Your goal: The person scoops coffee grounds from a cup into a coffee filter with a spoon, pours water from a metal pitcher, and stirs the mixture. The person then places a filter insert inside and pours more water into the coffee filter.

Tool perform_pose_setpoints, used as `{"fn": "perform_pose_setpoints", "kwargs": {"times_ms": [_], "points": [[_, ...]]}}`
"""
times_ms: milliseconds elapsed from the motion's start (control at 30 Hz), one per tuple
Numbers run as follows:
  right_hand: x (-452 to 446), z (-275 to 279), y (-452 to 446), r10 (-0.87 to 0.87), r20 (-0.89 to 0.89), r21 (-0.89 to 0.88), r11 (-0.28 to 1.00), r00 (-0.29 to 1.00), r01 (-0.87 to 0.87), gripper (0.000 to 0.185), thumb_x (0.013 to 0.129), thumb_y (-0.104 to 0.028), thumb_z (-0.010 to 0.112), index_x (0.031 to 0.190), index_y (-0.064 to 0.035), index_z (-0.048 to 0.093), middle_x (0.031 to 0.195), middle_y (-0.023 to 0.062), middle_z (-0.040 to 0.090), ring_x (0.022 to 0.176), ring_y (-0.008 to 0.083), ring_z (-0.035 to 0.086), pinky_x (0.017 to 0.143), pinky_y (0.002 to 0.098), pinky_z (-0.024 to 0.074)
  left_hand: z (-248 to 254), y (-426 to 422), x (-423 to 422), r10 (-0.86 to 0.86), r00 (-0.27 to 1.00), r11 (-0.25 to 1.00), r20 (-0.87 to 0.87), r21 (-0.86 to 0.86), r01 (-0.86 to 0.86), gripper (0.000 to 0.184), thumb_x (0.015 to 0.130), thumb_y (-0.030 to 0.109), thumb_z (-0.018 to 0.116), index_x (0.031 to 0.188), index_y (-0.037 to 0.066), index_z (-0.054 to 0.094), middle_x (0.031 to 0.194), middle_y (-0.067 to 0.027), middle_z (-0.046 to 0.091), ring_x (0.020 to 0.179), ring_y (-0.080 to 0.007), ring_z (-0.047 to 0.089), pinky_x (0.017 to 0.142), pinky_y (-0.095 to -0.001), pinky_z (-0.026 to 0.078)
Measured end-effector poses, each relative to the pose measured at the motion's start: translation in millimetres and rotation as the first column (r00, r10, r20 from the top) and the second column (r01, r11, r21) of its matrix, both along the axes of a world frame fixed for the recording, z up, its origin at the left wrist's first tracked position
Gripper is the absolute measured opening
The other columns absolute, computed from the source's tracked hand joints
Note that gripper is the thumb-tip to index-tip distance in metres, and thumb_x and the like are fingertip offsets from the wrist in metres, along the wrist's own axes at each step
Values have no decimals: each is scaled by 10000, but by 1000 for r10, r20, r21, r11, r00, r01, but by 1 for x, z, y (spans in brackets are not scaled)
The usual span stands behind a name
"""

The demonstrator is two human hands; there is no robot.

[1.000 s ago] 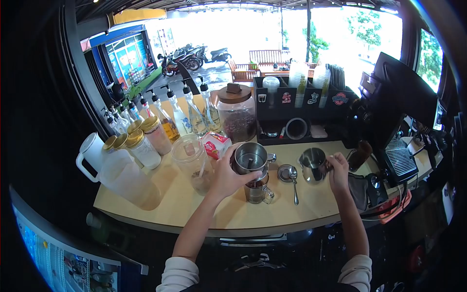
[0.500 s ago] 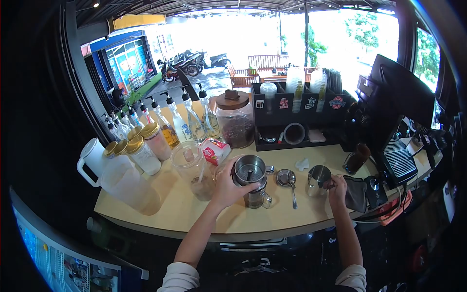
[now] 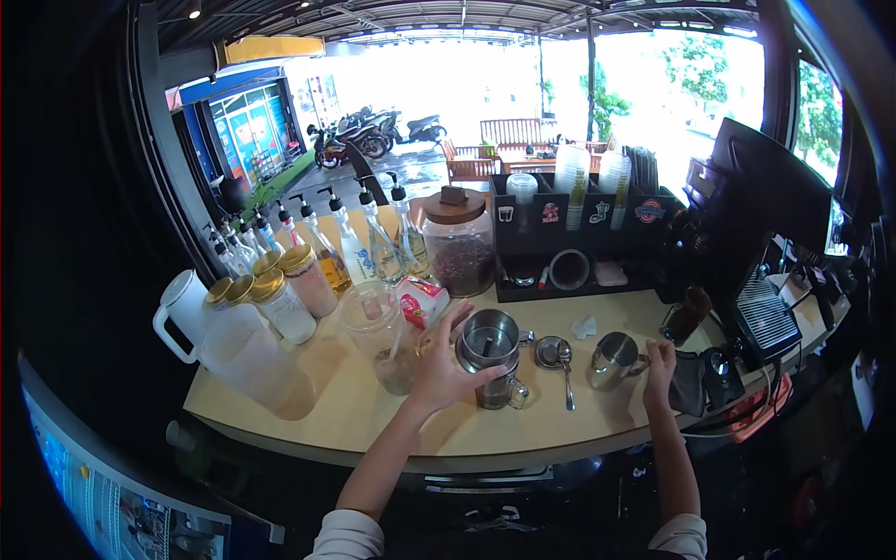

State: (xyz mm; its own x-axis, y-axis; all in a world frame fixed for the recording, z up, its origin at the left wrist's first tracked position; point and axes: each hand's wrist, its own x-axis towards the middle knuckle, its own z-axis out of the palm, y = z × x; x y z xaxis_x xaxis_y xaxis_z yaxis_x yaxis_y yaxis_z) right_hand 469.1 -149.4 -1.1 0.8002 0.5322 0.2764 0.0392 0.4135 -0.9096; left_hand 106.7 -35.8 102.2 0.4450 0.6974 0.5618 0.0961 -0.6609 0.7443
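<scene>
My left hand [image 3: 446,371] is spread at the left side of a metal dripper [image 3: 490,338], thumb near its front and fingers apart. The dripper sits on top of a glass cup [image 3: 495,394] with a clear handle. My right hand [image 3: 660,362] is closed at the handle of a metal pitcher [image 3: 612,362], which stands on the counter or very close to it. Between the two vessels lie a small round metal dish [image 3: 548,351] and a spoon [image 3: 568,378], its bowl over the dish.
Left on the counter [image 3: 448,439] stand a clear jar [image 3: 378,336], plastic pitchers [image 3: 252,359], gold-lidded jars and pump bottles. Behind are a wooden-lidded jar [image 3: 457,243] and a black cup organizer [image 3: 579,233]. A coffee machine [image 3: 770,313] stands right.
My left hand has loosened from the dripper, its fingers opening. The metal pitcher has gone from raised and tilted to more upright and lower, uncovering a crumpled white tissue behind it.
</scene>
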Motion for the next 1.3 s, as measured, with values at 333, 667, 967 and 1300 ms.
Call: {"fn": "perform_pose_setpoints", "kwargs": {"times_ms": [333, 667, 967, 1300], "points": [[-85, 110, 41, 18, 671, 2, 1000, 741, -27, 198, 840, -35, 589, 996, -54, 469, 990, 45, 454, 942, 141, 457, 812, 268, 384, -5, -10, -56, 132, 900, 977, 416, 101, -189, 519, 777, 100, 721, 1224, -1, 475, 1188, -148, 561, 1150, -230, 530, 973, -355, 407], [-244, 170, 74, 354, 890, -159, 833, 289, -530, 204, 784, -17, 612, 969, -14, 526, 1033, 131, 554, 982, 270, 570, 844, 351, 447, -76, 29, -91, 561, 779, 820, 282, -56, -570, 843, 633, 234, 845, 1281, -16, 368, 1344, -202, 397, 1272, -302, 406, 1037, -398, 344], [-295, 186, 110, 473, 877, -333, 730, 89, -596, 124, 791, -32, 585, 894, 21, 629, 905, 158, 646, 869, 290, 641, 787, 367, 497, -95, 51, -107, 425, 902, 901, 71, -132, -414, 943, 551, 248, 890, 1291, 15, 354, 1258, -167, 476, 1181, -295, 497, 981, -408, 423], [-329, 182, 150, 654, 363, -781, 602, -664, 167, 149, 699, -89, 627, 818, -37, 700, 806, 150, 680, 743, 300, 661, 682, 387, 515, -92, 39, -108, 378, 916, 905, 137, 157, -396, 942, 516, 172, 867, 1311, 68, 373, 1211, -156, 442, 1152, -345, 469, 981, -432, 408]]}}
